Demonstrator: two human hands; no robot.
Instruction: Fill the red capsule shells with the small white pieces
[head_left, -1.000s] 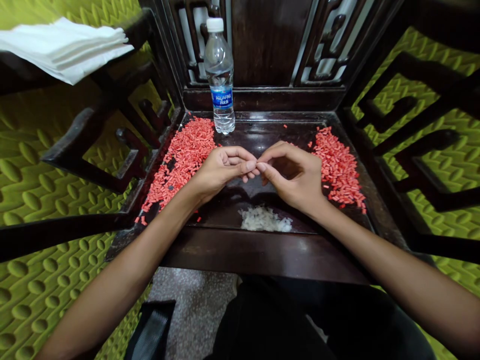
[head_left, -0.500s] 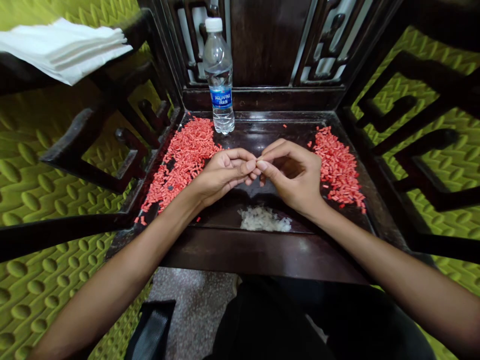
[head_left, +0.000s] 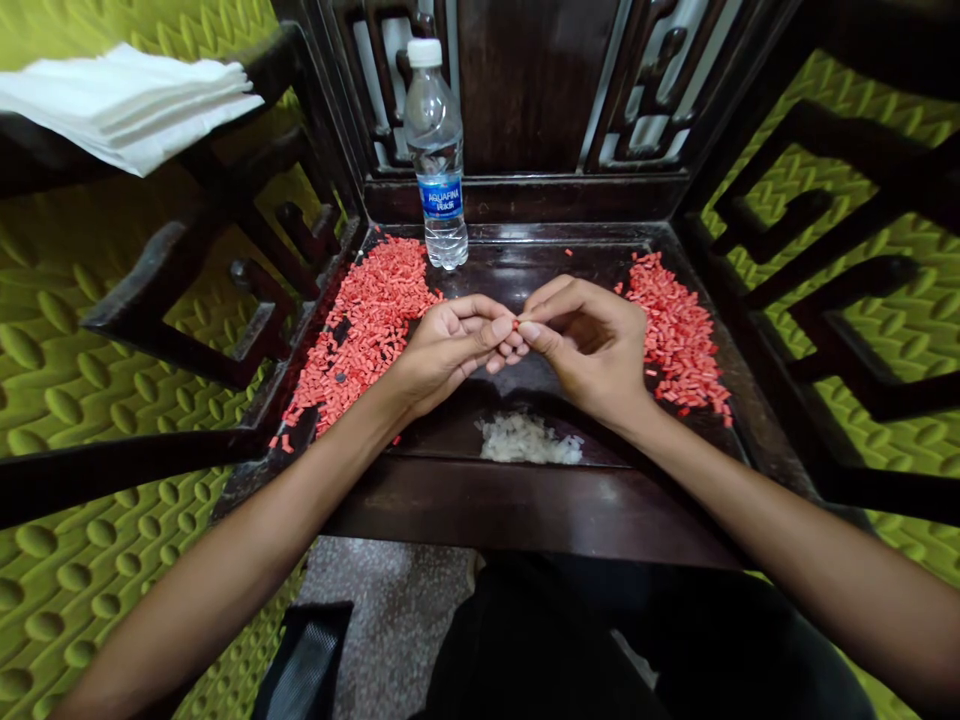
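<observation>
My left hand (head_left: 465, 345) and my right hand (head_left: 585, 335) meet fingertip to fingertip above the dark wooden seat (head_left: 450, 425). Between them is a small red piece (head_left: 515, 324), mostly hidden by the fingers. The left thumb and fingers pinch it, and the right thumb and forefinger close at its right end. A large heap of small red tube-like pieces (head_left: 375, 310) spreads beyond my left hand. Beside my right hand lies a second heap of red pieces (head_left: 675, 340). Nearer to me, a small pile of clear whitish bits (head_left: 529, 438) rests by the seat's front edge.
A water bottle (head_left: 442, 195) with a blue label stands upright at the back, touching the left heap. White folded tissues (head_left: 135, 100) lie on the left armrest. Carved dark wooden sides (head_left: 847, 260) and a backrest (head_left: 532, 90) enclose the seat.
The fingertips have parted slightly, and a bit of red now shows between them. My right hand has shifted very slightly to the right. The heaps look the same.
</observation>
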